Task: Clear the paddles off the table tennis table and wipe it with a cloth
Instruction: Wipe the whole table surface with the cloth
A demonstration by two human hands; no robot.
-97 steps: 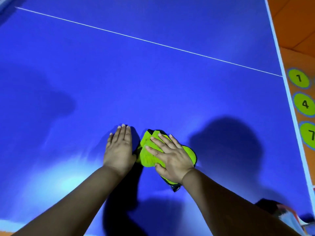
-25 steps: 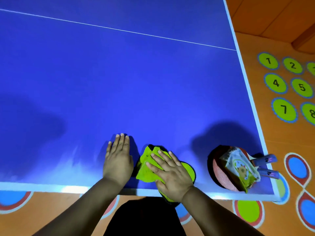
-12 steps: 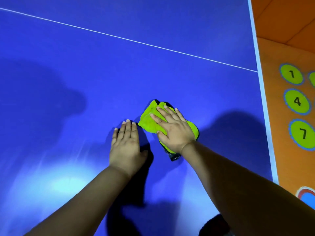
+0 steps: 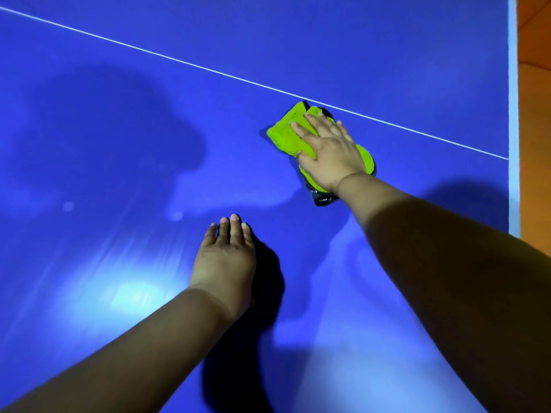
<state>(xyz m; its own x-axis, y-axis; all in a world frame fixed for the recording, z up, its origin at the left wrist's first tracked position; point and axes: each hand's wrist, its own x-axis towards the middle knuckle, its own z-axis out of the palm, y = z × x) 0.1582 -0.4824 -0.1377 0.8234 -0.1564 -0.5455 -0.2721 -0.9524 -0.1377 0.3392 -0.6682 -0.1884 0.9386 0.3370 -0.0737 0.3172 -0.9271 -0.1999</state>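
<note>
A blue table (image 4: 119, 144) was seen from above, crossed by a thin white line (image 4: 179, 59). A green cloth (image 4: 286, 135) with a dark edge was pressed flat under the right hand (image 4: 331, 150), fingers straight and spread, just short of the line. The left hand (image 4: 226, 257) was laid flat on the bare surface, nearer, fingers together, well apart from the cloth. A white border (image 4: 513, 114) and orange floor (image 4: 535, 114) were seen at right.

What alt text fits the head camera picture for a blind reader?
A person's right hand presses a green cloth flat on a blue table tennis table at its white line. The left hand rests flat nearer the person.
</note>
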